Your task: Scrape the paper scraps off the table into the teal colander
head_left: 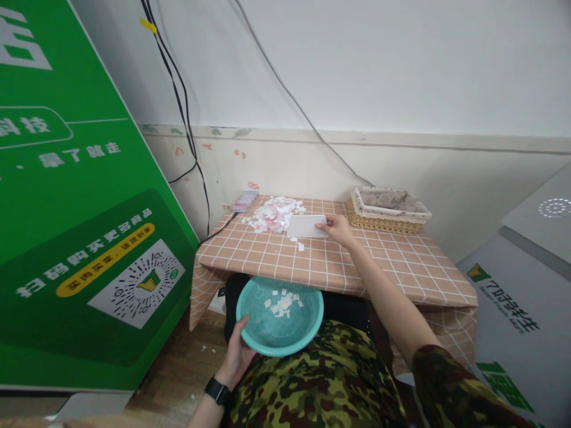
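Observation:
My left hand (238,353) grips the rim of a teal plastic basket (303,324) held just below the table's front edge, with a few white paper scraps (281,304) inside it. My right hand (339,229) reaches across the table and pinches a white flat card (306,226) by its right end. The card rests on the checked tablecloth (321,255), right beside a heap of white and pink paper scraps (274,214). A couple of loose scraps lie just in front of the card.
A woven basket with a cloth liner (388,209) stands at the table's back right. A green printed board (75,208) leans at the left. Black cables (187,119) run down the wall to the table's back left corner. A printed box (526,285) is at the right.

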The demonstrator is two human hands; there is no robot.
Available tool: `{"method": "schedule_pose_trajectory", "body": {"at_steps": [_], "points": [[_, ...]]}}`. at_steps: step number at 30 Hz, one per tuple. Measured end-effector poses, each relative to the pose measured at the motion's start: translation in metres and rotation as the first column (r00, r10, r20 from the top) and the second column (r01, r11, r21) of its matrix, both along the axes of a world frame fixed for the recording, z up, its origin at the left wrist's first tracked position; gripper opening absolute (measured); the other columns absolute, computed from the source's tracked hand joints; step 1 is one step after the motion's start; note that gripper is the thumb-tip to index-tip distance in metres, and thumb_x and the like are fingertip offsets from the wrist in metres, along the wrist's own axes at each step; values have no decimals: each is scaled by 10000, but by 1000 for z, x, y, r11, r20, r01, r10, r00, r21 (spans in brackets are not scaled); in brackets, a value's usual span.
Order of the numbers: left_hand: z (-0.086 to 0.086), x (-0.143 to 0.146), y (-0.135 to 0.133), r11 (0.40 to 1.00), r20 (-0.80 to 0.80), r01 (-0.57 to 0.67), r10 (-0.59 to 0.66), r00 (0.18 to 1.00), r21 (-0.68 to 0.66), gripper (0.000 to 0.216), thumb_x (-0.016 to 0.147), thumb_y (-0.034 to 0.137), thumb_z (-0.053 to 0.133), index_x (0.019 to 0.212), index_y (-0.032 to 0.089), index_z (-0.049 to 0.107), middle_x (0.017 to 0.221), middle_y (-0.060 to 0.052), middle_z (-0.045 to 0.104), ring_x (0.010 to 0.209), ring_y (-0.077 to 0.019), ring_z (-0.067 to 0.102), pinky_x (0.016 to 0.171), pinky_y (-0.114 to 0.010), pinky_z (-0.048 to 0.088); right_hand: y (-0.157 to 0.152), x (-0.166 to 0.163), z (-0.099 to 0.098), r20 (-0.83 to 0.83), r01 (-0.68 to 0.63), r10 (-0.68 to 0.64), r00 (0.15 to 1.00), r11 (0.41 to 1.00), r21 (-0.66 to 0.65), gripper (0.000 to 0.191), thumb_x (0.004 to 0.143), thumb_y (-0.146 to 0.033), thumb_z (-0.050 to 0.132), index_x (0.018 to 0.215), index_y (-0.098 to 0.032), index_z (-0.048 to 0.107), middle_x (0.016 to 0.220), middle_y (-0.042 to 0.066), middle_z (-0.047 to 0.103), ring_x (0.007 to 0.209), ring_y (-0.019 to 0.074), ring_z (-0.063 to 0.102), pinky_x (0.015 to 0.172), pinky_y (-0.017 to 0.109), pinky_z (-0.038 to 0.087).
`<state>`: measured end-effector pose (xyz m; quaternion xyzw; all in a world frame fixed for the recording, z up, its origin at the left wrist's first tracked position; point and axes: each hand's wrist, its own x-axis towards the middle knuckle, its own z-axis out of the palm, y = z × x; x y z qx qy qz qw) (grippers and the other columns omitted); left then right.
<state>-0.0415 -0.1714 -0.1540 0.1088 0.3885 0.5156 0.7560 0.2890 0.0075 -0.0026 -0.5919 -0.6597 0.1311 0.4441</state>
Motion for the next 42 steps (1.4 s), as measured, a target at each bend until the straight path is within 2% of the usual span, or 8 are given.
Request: {"method": "schedule_pose_trajectory", "body": {"at_steps": [5, 9, 16, 22, 28, 32, 35, 42], "points": [[-4, -1, 1, 1000, 7, 7, -7, 1000, 11, 484, 791, 301, 563, 1251, 155, 521, 1213, -132, 613, 1115, -309, 554, 971, -514, 395, 1, 4, 0, 23, 56, -56, 998, 998, 10, 238, 655, -384, 637, 622, -148, 621, 548, 9, 572, 562, 152, 505, 501, 238, 350], [-1, 0, 0, 1000, 20, 1, -1, 1000, 14, 490, 791, 295, 560, 1255, 147, 515, 1187, -129, 632, 1131, -299, 543, 979, -493, 396, 4, 3, -1, 88, 80, -82, 993, 996, 30, 233, 676, -378, 619, 627, -150, 620, 557, 11, 573, 558, 144, 490, 507, 233, 329], [1, -1, -1, 1000, 29, 6, -6, 1000, -5, 516, 798, 297, 546, 1287, 147, 484, 1192, -127, 629, 1133, -293, 542, 985, -483, 390, 1, -8, 3, 163, 141, -158, 974, 983, 114, 305, 719, -424, 565, 562, -163, 550, 499, -20, 464, 497, 111, 395, 490, 237, 245], [-1, -1, 0, 1000, 48, 12, -13, 999, 13, 502, 802, 275, 543, 1280, 134, 491, 1195, -135, 624, 1113, -298, 557, 988, -499, 378, -6, -18, 7, 207, 96, -117, 971, 989, 113, 271, 719, -380, 566, 555, -167, 533, 500, -29, 459, 482, 100, 378, 487, 237, 222], [-3, 0, 0, 1000, 29, -23, 23, 999, 7, 499, 793, 282, 559, 1268, 142, 503, 1185, -134, 632, 1098, -296, 568, 973, -491, 399, -8, -20, 12, 245, 166, -204, 948, 972, 165, 238, 724, -341, 560, 563, -167, 543, 506, -12, 486, 494, 109, 392, 500, 246, 211], [-6, -1, 0, 1000, 9, -5, 4, 1000, 26, 476, 789, 297, 570, 1237, 141, 532, 1191, -135, 628, 1104, -303, 563, 970, -503, 397, -10, -28, 9, 262, 121, -159, 952, 980, 155, 240, 738, -349, 548, 578, -170, 548, 516, -10, 495, 500, 111, 402, 501, 244, 215], [-9, -3, 0, 999, 3, 5, -5, 1000, 37, 473, 791, 312, 570, 1231, 143, 537, 1187, -136, 630, 1109, -305, 559, 970, -510, 393, -7, -27, 4, 231, 107, -134, 964, 986, 125, 241, 739, -359, 548, 597, -165, 569, 527, -6, 514, 502, 112, 408, 496, 240, 223], [-5, -2, 0, 1000, 26, 14, -15, 1000, 25, 487, 790, 310, 568, 1244, 139, 525, 1196, -139, 624, 1120, -298, 552, 970, -491, 401, 2, -9, -6, 1, 44, -44, 999, 999, 18, 261, 704, -383, 590, 750, -140, 673, 612, 16, 615, 537, 140, 498, 489, 230, 318]]}}
